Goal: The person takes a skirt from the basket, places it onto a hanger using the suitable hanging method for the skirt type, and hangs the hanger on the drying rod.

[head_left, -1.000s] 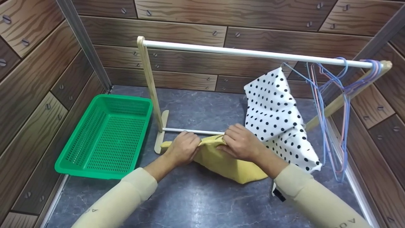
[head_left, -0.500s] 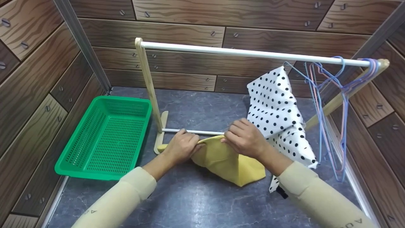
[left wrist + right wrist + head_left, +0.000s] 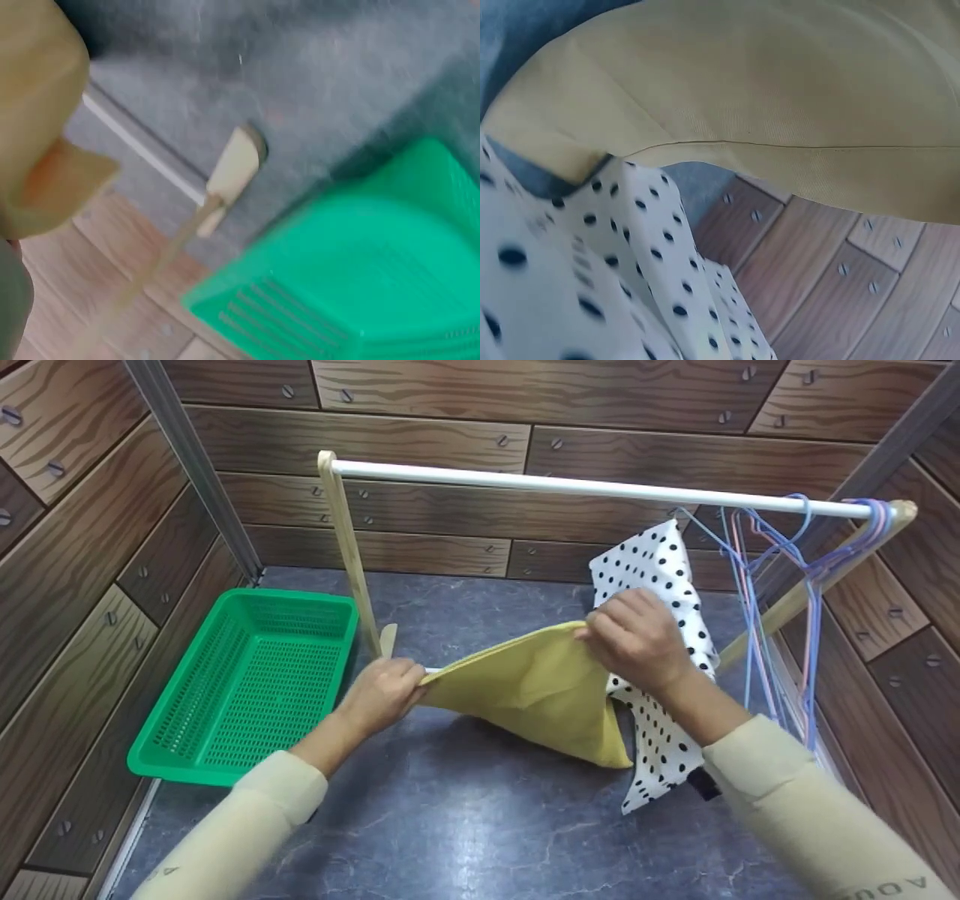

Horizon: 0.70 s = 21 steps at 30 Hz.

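While my left hand (image 3: 382,691) grips one end, the yellow cloth (image 3: 525,694) stretches between my hands, its long top edge slanting up rightward to where my right hand (image 3: 637,641) pinches it. That hand hides part of the spotted cloth (image 3: 654,757).

two hands (image 3: 381,694), one yellow cloth (image 3: 525,690), one dotted cloth (image 3: 645,562), one green basket (image 3: 259,682), one rack (image 3: 525,481), several hangers (image 3: 811,574)
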{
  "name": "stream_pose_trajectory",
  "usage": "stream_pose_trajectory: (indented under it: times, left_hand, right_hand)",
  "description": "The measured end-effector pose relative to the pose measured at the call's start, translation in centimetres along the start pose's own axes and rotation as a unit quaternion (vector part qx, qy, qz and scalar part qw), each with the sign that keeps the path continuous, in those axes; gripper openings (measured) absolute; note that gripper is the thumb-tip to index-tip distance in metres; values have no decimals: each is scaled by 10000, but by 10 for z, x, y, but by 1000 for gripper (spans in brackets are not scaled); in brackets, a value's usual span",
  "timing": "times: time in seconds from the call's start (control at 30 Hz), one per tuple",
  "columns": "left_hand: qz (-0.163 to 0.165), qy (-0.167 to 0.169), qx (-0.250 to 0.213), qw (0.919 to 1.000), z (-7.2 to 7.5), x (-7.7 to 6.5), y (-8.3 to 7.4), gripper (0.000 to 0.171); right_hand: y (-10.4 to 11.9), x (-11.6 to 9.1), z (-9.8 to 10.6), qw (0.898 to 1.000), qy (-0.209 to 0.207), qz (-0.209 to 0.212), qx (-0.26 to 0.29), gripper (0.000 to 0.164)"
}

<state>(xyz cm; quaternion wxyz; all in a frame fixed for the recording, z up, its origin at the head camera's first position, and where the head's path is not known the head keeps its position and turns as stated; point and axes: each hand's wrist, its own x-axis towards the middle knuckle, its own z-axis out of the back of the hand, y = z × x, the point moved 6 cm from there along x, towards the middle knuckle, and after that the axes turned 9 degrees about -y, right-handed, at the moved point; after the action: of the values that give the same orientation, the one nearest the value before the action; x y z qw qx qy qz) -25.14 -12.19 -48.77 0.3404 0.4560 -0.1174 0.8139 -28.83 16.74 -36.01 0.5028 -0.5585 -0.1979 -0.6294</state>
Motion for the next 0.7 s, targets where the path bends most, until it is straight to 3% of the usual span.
stream_pose_trajectory:
  times: [0.47,0.7]
  left_hand:
    - [-404,-570,831,9941,83,77,41,38]
    - [-472,-1226,1320,9825,129,120,54,46]
  right_hand:
    - [-33,22,29,9945,-470,-542,-769,45]
    - [-47,36,41,9828,-838,-1064,-1256,54]
